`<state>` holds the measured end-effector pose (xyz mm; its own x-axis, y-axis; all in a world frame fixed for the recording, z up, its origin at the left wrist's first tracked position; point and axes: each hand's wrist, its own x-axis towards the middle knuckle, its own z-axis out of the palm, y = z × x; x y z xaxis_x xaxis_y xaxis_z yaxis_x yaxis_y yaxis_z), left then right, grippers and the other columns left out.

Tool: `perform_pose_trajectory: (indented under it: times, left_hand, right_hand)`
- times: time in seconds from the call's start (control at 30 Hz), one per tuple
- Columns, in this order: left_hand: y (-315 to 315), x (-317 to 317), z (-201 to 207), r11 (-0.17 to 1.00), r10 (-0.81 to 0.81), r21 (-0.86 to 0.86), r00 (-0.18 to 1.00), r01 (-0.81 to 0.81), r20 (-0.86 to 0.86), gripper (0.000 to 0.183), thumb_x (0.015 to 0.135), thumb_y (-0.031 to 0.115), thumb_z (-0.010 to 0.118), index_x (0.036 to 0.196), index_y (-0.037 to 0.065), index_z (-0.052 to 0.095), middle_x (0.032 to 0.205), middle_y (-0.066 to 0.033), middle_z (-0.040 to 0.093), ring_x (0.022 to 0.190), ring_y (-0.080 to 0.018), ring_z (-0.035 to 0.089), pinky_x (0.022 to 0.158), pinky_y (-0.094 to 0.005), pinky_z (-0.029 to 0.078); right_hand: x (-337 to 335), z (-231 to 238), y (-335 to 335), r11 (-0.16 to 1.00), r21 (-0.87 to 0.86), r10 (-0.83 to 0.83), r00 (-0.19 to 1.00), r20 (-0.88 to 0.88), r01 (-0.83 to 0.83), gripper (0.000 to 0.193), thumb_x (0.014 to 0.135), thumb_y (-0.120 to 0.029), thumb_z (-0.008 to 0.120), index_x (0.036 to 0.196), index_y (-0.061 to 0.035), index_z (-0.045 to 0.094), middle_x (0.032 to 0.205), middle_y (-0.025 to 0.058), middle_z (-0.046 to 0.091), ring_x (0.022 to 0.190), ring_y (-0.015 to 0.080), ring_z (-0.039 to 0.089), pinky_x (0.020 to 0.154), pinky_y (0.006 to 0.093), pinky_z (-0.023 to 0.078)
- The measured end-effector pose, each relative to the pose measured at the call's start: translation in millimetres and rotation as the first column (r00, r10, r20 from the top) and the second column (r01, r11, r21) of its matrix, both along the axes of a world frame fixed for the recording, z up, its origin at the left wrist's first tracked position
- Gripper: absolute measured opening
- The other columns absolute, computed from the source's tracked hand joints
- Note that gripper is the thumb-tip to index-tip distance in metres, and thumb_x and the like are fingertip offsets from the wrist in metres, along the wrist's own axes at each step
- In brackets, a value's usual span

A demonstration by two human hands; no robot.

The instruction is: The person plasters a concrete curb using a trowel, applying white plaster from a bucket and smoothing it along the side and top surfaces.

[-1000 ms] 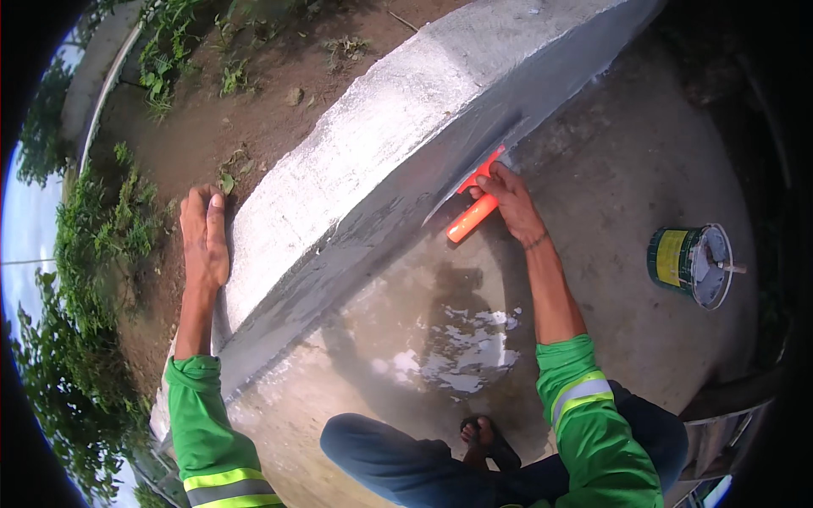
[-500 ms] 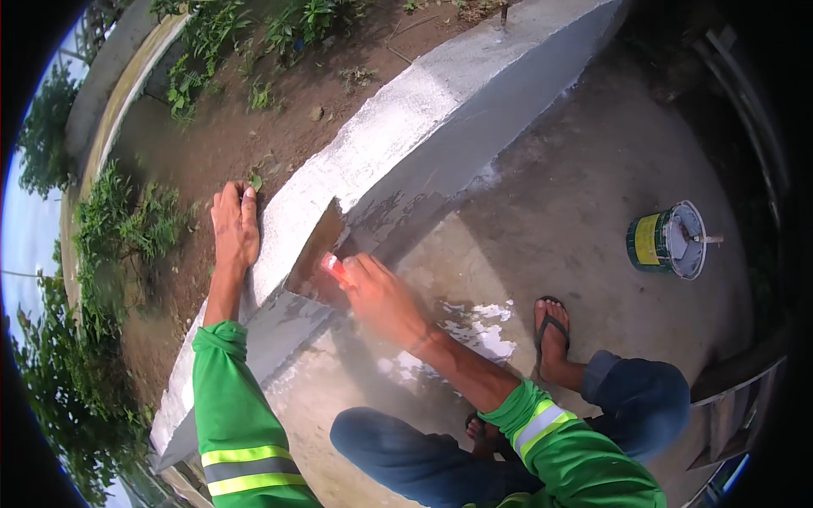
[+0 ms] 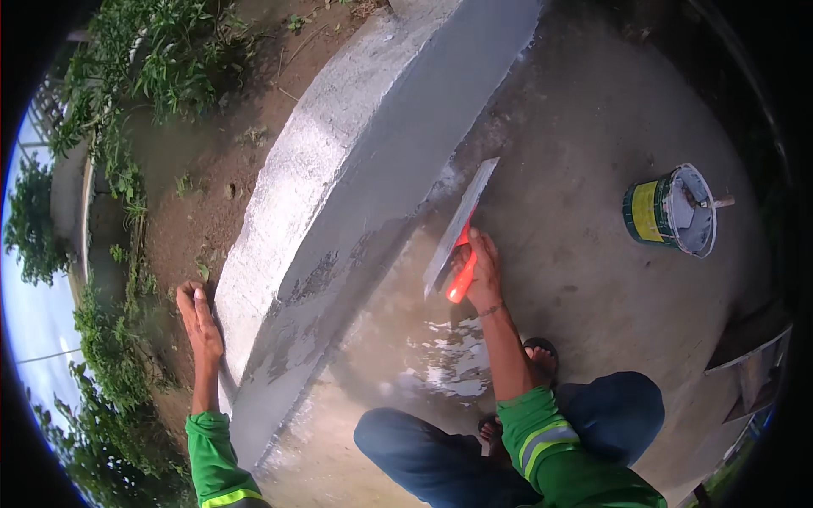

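Note:
My right hand [image 3: 483, 275] grips the orange handle of a plastering trowel [image 3: 461, 222], its long flat metal blade tilted and held away from the wall, above the floor. A low concrete wall [image 3: 292, 173] with a rough whitish top runs diagonally. Smooth grey coating covers its side face [image 3: 381, 161], with a patchy, darker stretch at the lower part. My left hand [image 3: 201, 323] lies along the wall's soil-side edge, fingers stretched out, holding nothing.
On the concrete floor [image 3: 584, 169] at right stands a dark green bucket [image 3: 648, 210] with a yellow label, a whitish mix and a handled tool inside. Whitish splatter [image 3: 453, 360] marks the floor near my feet. Soil [image 3: 212, 229] and green plants [image 3: 169, 76] lie beyond the wall.
The trowel has come off the wall's side face and swung right over the floor in my right hand. The view has shifted; my left hand stays at the wall's edge, fingers straighter.

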<state>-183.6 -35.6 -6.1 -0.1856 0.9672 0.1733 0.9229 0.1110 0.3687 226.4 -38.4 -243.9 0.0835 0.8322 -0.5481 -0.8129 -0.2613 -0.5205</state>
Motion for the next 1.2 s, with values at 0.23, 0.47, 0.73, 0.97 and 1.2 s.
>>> perform_pose_trajectory:
  times: [0.23, 0.47, 0.73, 0.97, 1.2]
  left_hand:
    - [1, -11, -8, 0.994, 0.044, -0.107, 0.990, -0.030, 0.130, 0.041, 0.102, 0.041, 0.033, 0.108, 0.001, 0.043, 0.097, -0.0064, 0.044, 0.088, -0.0151, 0.040, 0.085, -0.0302, 0.033]
    - [8, -9, -6, 0.994, -0.034, -0.094, 0.963, 0.062, 0.268, 0.041, 0.100, 0.044, 0.036, 0.106, 0.003, 0.041, 0.102, -0.0068, 0.044, 0.091, -0.0148, 0.039, 0.087, -0.0301, 0.031]
    - [8, -12, -7, 0.991, -0.075, -0.081, 0.953, 0.103, 0.292, 0.041, 0.102, 0.044, 0.033, 0.104, 0.004, 0.041, 0.101, -0.0073, 0.045, 0.094, -0.0166, 0.040, 0.091, -0.0322, 0.031]
    - [6, -13, 1, 0.988, -0.130, -0.057, 0.972, 0.143, 0.195, 0.039, 0.104, 0.040, 0.027, 0.101, 0.005, 0.043, 0.097, -0.0053, 0.044, 0.091, -0.0149, 0.039, 0.087, -0.0295, 0.032]
    - [5, -9, 1, 0.967, -0.252, 0.025, 0.938, 0.253, 0.240, 0.042, 0.104, 0.041, 0.029, 0.101, 0.004, 0.046, 0.091, -0.0058, 0.047, 0.084, -0.0146, 0.043, 0.081, -0.0292, 0.036]
  right_hand:
    - [9, -83, 102, 0.990, -0.117, -0.093, 0.981, -0.168, 0.074, 0.028, 0.088, -0.040, 0.070, 0.087, -0.0152, 0.056, 0.067, -0.0063, 0.044, 0.062, 0.0070, 0.042, 0.057, 0.0254, 0.037]
    - [3, -86, 138, 0.984, -0.163, -0.073, 0.997, -0.036, 0.066, 0.034, 0.081, -0.047, 0.076, 0.082, -0.0179, 0.059, 0.063, -0.0076, 0.039, 0.054, 0.0058, 0.038, 0.050, 0.0255, 0.034]
    - [1, -67, 144, 0.995, -0.097, 0.010, 0.974, 0.228, 0.012, 0.042, 0.077, -0.049, 0.077, 0.074, -0.0138, 0.055, 0.059, -0.0053, 0.041, 0.049, 0.0066, 0.041, 0.046, 0.0262, 0.035]
    - [-43, 7, 114, 0.990, 0.122, -0.117, 0.916, 0.384, 0.075, 0.037, 0.080, -0.036, 0.080, 0.080, -0.0028, 0.064, 0.057, -0.0042, 0.045, 0.048, 0.0061, 0.042, 0.046, 0.0243, 0.034]
    - [-101, 71, 57, 0.975, 0.222, -0.158, 0.660, 0.735, -0.014, 0.024, 0.085, -0.024, 0.076, 0.087, -0.0018, 0.068, 0.060, -0.0023, 0.054, 0.047, 0.0048, 0.044, 0.044, 0.0232, 0.035]
